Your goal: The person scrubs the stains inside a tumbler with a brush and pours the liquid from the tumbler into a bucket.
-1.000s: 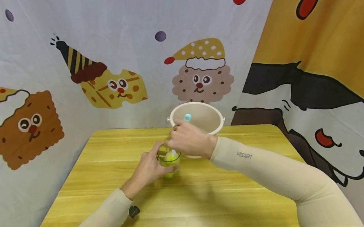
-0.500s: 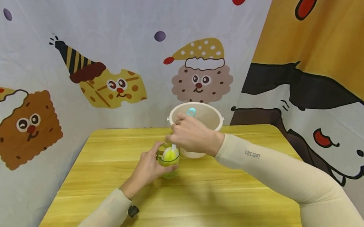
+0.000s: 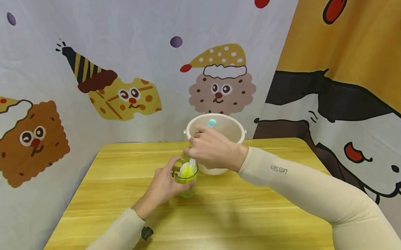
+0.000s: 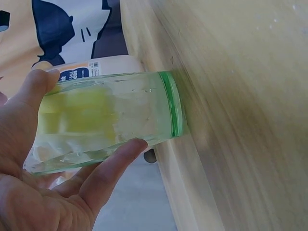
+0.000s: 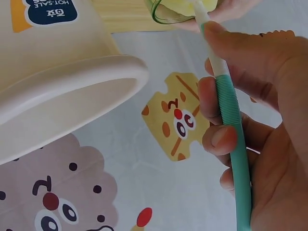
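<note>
My left hand (image 3: 163,186) holds a clear green-tinted glass (image 3: 187,189) around its side, with the thumb and fingers on opposite sides. In the left wrist view the green base of the glass (image 4: 173,105) is at the tabletop; whether it touches is hard to tell. A cup brush with a teal and white handle (image 5: 231,108) is gripped in my right hand (image 3: 213,149). Its yellow and white sponge head (image 3: 187,170) sits inside the glass. The brush's teal ring end (image 3: 212,123) sticks out above the right hand.
A cream bucket (image 3: 234,128) stands close behind the right hand at the table's far side, with a printed label (image 5: 53,10). The wood-grain table (image 3: 209,230) ends just behind it, against a cartoon-printed cloth (image 3: 125,21). Beige sleeves cover both forearms.
The right hand has shifted slightly to the right and turned, and the ring end has moved up and right. The sponge head has shifted inside the glass. The left hand stays in place.
</note>
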